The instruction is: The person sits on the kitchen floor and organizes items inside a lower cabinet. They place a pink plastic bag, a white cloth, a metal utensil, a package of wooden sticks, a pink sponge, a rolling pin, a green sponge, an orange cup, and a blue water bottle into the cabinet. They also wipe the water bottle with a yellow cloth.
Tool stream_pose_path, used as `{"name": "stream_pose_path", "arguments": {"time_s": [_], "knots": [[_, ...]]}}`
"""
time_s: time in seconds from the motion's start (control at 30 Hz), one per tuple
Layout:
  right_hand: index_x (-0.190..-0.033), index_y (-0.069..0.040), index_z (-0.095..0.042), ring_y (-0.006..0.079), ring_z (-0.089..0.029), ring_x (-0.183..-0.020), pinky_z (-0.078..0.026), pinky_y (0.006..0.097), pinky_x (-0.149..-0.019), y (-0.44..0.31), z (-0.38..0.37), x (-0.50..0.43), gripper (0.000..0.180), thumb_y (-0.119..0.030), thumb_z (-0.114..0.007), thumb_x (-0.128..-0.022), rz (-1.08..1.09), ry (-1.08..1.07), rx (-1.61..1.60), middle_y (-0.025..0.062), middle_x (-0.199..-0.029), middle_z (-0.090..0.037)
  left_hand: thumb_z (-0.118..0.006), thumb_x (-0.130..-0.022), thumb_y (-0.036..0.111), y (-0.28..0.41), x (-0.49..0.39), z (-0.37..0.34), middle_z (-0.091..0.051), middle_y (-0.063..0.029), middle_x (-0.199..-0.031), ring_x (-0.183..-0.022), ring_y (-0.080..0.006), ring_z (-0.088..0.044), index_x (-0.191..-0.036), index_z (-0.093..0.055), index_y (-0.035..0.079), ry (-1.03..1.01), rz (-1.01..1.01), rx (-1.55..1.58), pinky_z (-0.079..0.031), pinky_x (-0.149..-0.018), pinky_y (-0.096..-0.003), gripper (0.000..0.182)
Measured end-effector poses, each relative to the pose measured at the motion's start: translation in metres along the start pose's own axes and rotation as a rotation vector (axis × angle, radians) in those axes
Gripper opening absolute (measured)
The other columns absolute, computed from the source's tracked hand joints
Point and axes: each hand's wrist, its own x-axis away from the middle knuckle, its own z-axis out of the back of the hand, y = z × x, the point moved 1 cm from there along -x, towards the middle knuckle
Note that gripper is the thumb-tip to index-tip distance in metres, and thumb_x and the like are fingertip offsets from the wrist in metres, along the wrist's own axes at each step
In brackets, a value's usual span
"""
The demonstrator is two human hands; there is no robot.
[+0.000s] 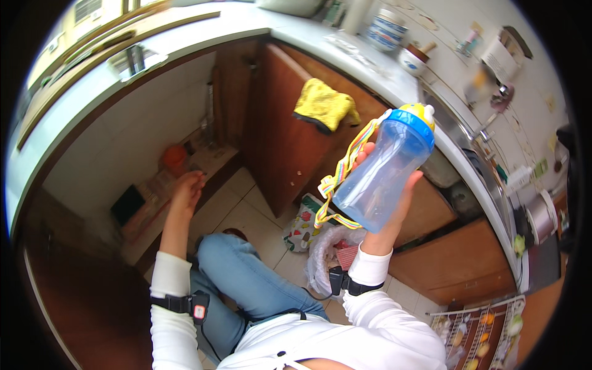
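Observation:
A clear blue plastic water bottle (381, 173) with a blue collar and a yellow-and-white lid is held up at a tilt in my right hand (398, 217). My fingers wrap behind it and the thumb lies along its side. From its neck hangs a colourful striped strap (344, 166), looping down past the base. My left hand (187, 190) reaches into the open lower cabinet with fingers curled; whether it holds anything small cannot be made out. Just beyond it, on the low cabinet ledge (222, 159), is an orange-red container (174, 156).
A yellow cloth (326, 104) drapes over the open cabinet door (286, 138). A lined waste bin (319, 263) and a patterned bag (303, 224) stand on the tiled floor. Jars line the white countertop (314, 39). At lower right is a wire rack (481, 333) of produce.

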Motion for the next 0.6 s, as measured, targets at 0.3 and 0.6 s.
{"name": "stream_pose_path", "arguments": {"time_s": [0.3, 0.6], "knots": [[-0.14, 0.001, -0.03, 0.0359, -0.046, -0.126, -0.037, 0.0475, -0.106, 0.09, -0.019, -0.025, 0.087, -0.046, -0.071, -0.079, -0.261, -0.261, 0.063, 0.0217, -0.133, -0.047, -0.056, -0.088, 0.014, 0.015, 0.029, -0.033, -0.067, 0.0005, -0.096, -0.082, -0.0073, -0.06, -0.102, -0.064, 0.011, -0.038, 0.011, -0.049, -0.043, -0.071, -0.0212, 0.017], [-0.137, 0.001, -0.035, 0.035, -0.052, -0.12, -0.043, 0.0477, -0.101, 0.134, -0.026, -0.044, 0.081, -0.033, -0.077, -0.076, -0.305, -0.265, 0.162, 0.0228, -0.126, -0.053, -0.056, -0.089, 0.016, 0.027, 0.043, -0.055, -0.065, 0.0003, -0.098, -0.087, -0.0073, -0.059, -0.105, -0.063, 0.01, -0.101, 0.015, -0.07, -0.044, -0.076, -0.0213, 0.018]]}}
